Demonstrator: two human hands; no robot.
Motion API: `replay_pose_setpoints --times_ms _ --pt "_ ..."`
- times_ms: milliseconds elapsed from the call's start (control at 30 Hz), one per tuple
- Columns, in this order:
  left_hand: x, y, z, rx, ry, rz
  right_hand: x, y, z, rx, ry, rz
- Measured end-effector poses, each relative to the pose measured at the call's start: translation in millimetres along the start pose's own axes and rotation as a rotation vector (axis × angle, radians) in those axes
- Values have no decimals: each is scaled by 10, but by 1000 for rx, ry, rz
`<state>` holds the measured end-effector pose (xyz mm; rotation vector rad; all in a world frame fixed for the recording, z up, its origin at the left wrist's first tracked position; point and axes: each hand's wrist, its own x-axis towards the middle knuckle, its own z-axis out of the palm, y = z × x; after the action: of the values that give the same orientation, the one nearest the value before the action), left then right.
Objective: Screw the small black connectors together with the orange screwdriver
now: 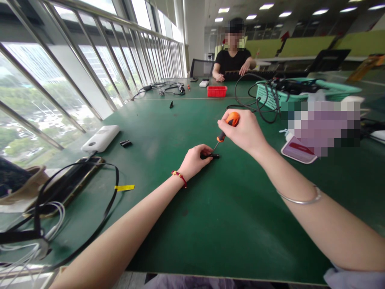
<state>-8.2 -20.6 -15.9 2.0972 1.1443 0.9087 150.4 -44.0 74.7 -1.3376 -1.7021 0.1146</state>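
My left hand (194, 159) is closed on a small black part (210, 155) and pins it to the green table (186, 208). My right hand (244, 130) is wrapped round the orange and black handle of a screwdriver (227, 126). The screwdriver slants down to the left, its thin shaft ending at the black part. A red bead bracelet sits on my left wrist and a silver bangle on my right forearm.
A white power bank (100, 138), a small black piece (125, 143) and looped black cable (90, 200) lie at left. A red tray (217, 91), a teal basket of cables (300, 94) and a seated person (233, 60) are beyond. Windows run along the left.
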Motion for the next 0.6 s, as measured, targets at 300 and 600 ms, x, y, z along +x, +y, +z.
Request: replay_pose_setpoints --times_ms 300,600 --pt "-4 21 -6 7 -14 -9 -1 29 14 -9 8 12" --pt "-5 -9 -1 4 -8 2 15 15 2 3 -44 25"
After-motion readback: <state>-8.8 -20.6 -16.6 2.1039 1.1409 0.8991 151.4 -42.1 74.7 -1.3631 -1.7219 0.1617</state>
